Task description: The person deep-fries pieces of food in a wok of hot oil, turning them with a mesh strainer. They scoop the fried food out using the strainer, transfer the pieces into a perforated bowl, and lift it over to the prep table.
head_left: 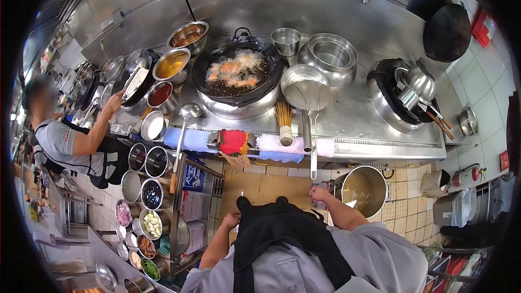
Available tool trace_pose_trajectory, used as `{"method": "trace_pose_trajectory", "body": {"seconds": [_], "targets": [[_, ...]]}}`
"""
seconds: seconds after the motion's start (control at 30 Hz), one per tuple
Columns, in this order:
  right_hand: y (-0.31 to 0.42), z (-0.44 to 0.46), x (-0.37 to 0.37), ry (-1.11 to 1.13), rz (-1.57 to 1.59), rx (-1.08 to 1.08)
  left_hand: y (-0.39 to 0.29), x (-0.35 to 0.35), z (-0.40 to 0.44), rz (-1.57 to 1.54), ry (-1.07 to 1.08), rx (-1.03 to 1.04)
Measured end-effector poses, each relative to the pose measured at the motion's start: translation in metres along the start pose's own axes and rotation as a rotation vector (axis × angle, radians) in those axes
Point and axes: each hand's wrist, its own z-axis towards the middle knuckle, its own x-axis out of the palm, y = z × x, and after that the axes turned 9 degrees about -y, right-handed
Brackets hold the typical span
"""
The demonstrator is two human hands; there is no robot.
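My left hand [231, 220] hangs low beside my black apron [282, 228], its fingers curled in; I see nothing in them. Out to the other side, my right hand [319, 193] is loosely closed and looks bare, just left of a large stockpot [364, 191] with cloudy brown liquid. In front of me, a black wok [204, 84] holds bubbling oil with orange-brown pieces [233, 69] frying in it. A perforated skimmer [296, 74] and a mesh strainer [317, 96] rest right of the wok, beside a bamboo brush [284, 122]. Neither hand touches these tools.
A ladle [190, 110] lies at the stove's left front, near bowls of sauce [160, 94] and yellow liquid [171, 64]. Containers of chopped ingredients [151, 223] fill a left rack. A co-worker [81, 135] handles a long white-topped item at another wok. Another wok [392, 89] stands right.
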Motion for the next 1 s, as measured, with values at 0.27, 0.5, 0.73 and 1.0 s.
{"method": "trace_pose_trajectory", "body": {"seconds": [0.27,0.5,0.73,1.0], "targets": [[0.0,-0.001,0.002,-0.086,-0.007,-0.072,0.018,0.004,0.01,-0.131,0.049,-0.072],[0.001,-0.009,0.002,-0.055,0.027,-0.013,0.022,0.006,0.011,-0.108,0.037,-0.042],[0.006,-0.014,-0.002,-0.055,0.006,-0.042,0.029,0.008,0.014,-0.042,0.005,-0.018],[-0.004,0.0,0.006,-0.023,0.097,0.013,0.022,0.005,0.004,-0.215,0.077,-0.068]]}}
